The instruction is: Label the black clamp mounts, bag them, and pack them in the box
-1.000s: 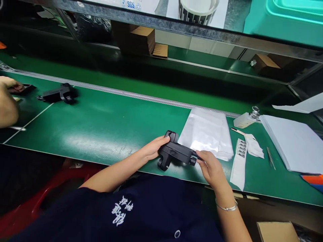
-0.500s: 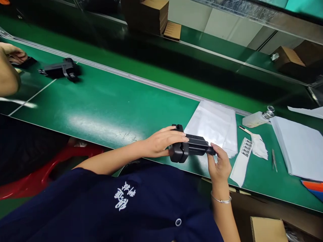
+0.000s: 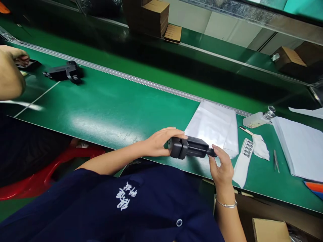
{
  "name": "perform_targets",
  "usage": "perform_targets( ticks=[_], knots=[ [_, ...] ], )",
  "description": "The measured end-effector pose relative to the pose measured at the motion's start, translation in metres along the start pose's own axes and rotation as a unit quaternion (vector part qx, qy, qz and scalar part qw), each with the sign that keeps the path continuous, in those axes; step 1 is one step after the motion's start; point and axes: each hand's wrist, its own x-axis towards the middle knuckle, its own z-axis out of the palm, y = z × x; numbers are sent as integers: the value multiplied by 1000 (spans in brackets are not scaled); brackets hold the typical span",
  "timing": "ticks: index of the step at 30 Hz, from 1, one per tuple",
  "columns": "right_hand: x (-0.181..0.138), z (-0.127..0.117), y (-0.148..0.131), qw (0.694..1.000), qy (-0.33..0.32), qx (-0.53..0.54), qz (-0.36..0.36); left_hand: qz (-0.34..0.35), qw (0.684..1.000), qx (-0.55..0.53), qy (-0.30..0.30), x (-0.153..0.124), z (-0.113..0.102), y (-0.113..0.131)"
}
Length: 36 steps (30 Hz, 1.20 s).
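In the head view, a black handheld device [image 3: 194, 148] with a rounded, split end block and a ribbed side is held level above the front of the bench, in front of my body. My left hand [image 3: 164, 141] grips its thick left end, the fingers over the top and the thumb below. At the opposite end, my right hand [image 3: 221, 164] pinches the small narrow tip between thumb and fingers. A clear plastic bag stack [image 3: 213, 124] lies flat behind the device. Beside my right hand is a white strip with printed labels [image 3: 243, 164].
A similar black device [image 3: 66, 72] rests at the left, near a co-worker's hand [image 3: 19, 53]. To the right lie a white bottle [image 3: 257, 119], a brush with white cloth [image 3: 259, 147], tweezers [image 3: 276, 161] and white sheets [image 3: 300, 148]. Cardboard boxes [image 3: 155, 18] stand on the shelf.
The device has rolled in my hands, so its end block faces differently and its ribbed side shows more. My right hand has shifted slightly right and down.
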Motion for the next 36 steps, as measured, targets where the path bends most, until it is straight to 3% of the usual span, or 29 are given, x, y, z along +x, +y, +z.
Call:
perform_targets(
  ticks=[2,6,7,9,10,11,13,15,16,17,19,20,22,24,26,28,32,36],
  knots=[
    [1,-6,-3,999,-33,-8,-30,-96,991,-87,35,1,2,1],
    [3,-14,-18,992,-102,30,-61,-251,937,-226,84,2,10,1],
    [4,-14,-22,992,-110,63,-26,-261,934,-229,91,1,11,0],
    [8,-11,-29,975,-104,158,118,-247,947,-180,104,-3,12,-1],
    [10,-8,-32,946,-95,220,216,-223,959,-136,111,-6,12,-1],
    [12,-6,-33,899,-90,289,316,-190,972,-91,107,-9,10,-1],
    [17,0,-33,766,-95,422,476,-99,992,-20,69,-14,7,-1],
    [21,4,-30,644,-124,518,550,-28,999,12,21,-16,5,-1],
    [21,6,-28,608,-137,542,564,-18,1000,18,11,-16,5,-1],
    [21,7,-26,591,-141,554,569,-31,999,20,19,-16,6,-1],
    [17,8,-24,606,-129,555,555,-105,991,6,80,-13,9,-3],
    [14,8,-23,636,-112,541,539,-148,982,-17,118,-11,11,-5],
    [7,9,-22,725,-58,468,501,-215,956,-85,178,-5,16,-10],
    [1,12,-21,806,-20,372,461,-252,933,-156,206,1,19,-15],
    [-3,16,-20,842,-19,322,432,-273,915,-204,214,6,22,-18],
    [-3,22,-21,840,-28,341,420,-287,905,-234,210,9,24,-19],
    [0,38,-23,796,25,397,456,-299,895,-268,196,11,30,-20],
    [4,46,-28,779,96,384,485,-263,916,-234,191,9,31,-23]
  ],
)
